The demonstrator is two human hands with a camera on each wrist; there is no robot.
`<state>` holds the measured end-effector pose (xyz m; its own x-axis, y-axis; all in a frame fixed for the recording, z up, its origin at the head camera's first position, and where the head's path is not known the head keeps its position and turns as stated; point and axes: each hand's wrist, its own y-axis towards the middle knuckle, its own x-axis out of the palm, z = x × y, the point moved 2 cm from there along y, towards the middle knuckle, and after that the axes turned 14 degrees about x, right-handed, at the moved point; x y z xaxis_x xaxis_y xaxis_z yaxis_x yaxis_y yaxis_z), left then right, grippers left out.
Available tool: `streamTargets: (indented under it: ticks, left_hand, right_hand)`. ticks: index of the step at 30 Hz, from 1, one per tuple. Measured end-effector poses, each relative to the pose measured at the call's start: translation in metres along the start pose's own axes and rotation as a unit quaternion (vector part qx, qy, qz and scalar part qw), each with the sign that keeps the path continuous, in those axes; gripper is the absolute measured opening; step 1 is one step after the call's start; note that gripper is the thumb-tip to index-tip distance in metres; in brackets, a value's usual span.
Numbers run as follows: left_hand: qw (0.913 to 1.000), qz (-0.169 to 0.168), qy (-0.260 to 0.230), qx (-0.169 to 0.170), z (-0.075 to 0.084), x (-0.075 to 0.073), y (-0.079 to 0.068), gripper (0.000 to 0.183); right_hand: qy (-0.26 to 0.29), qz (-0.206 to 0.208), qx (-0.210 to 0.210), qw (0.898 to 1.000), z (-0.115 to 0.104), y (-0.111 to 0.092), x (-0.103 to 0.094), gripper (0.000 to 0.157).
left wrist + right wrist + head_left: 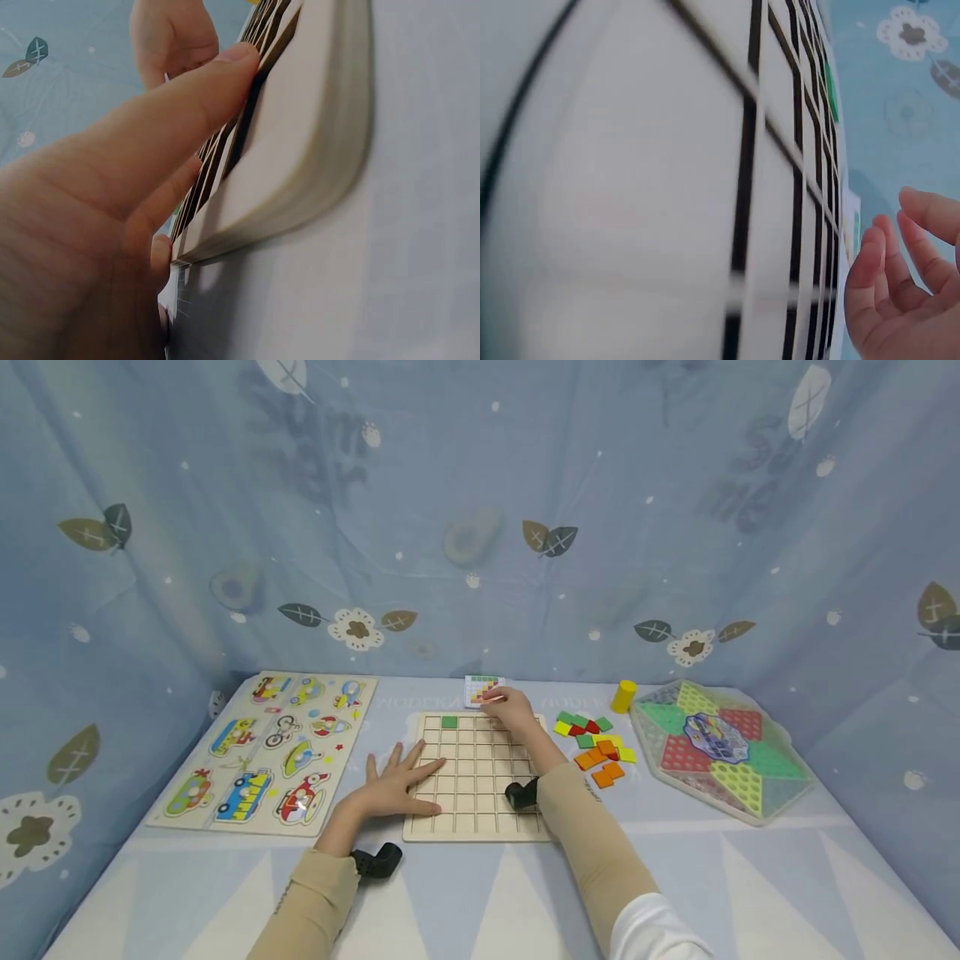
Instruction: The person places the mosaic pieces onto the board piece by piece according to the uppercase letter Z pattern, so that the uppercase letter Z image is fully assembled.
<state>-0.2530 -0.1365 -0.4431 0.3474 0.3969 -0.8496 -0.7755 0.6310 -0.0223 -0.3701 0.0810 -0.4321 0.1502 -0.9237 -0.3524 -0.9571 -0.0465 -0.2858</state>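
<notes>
My left hand (392, 787) lies spread over the left edge of a wooden grid board (467, 802), thumb and fingers straight. In the left wrist view, its thumb (187, 97) reaches across the board's rim. One green square tile (449, 722) sits in a cell of the top row. My right hand (513, 713) is over the board's far edge, beside a small card (472, 695) printed with a coloured grid pattern. The right wrist view shows its fingers (907, 292) loosely bent with nothing visible between them. Whether they touch the card cannot be told.
Loose green, red, yellow and orange tiles (592, 757) lie right of the board. Behind them stands a yellow cylinder (624, 697). A star-patterned game board (720, 752) is at far right, a vehicle picture puzzle (262, 752) at left. A patterned curtain (465, 485) rises behind.
</notes>
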Motion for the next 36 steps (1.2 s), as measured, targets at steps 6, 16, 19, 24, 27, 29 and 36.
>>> streamTargets:
  ticks: [6, 16, 19, 24, 27, 29, 36]
  left_hand:
    - [0.9999, -0.005, -0.013, 0.003, -0.001, 0.0, -0.001, 0.082]
    - [0.9999, 0.002, -0.014, 0.007, -0.001, -0.001, 0.0, 0.081]
    - [0.9999, 0.003, -0.011, 0.006, 0.0, -0.001, 0.0, 0.081]
    - [0.9999, 0.003, -0.01, 0.006, 0.0, 0.0, 0.0, 0.081]
    - [0.9999, 0.003, -0.014, 0.008, 0.001, 0.0, -0.001, 0.082]
    - [0.9998, 0.001, -0.017, 0.009, 0.001, 0.0, -0.002, 0.082]
    - [0.9997, 0.001, -0.02, 0.011, 0.001, 0.0, -0.002, 0.082]
  right_hand:
    - [-0.001, 0.011, 0.001, 1.0, 0.006, -0.002, -0.023, 0.031]
    - [0.003, 0.039, 0.026, 0.999, 0.018, -0.007, -0.062, 0.032]
    - [-0.004, 0.055, 0.042, 0.998, 0.023, -0.007, -0.073, 0.033]
    - [-0.027, 0.091, 0.055, 0.994, 0.034, -0.007, -0.091, 0.03]
    - [-0.074, 0.122, 0.073, 0.987, 0.04, -0.007, -0.099, 0.029]
    - [-0.126, 0.136, 0.091, 0.978, 0.044, -0.007, -0.102, 0.03]
    - [-0.213, 0.138, 0.109, 0.961, 0.048, -0.007, -0.107, 0.034]
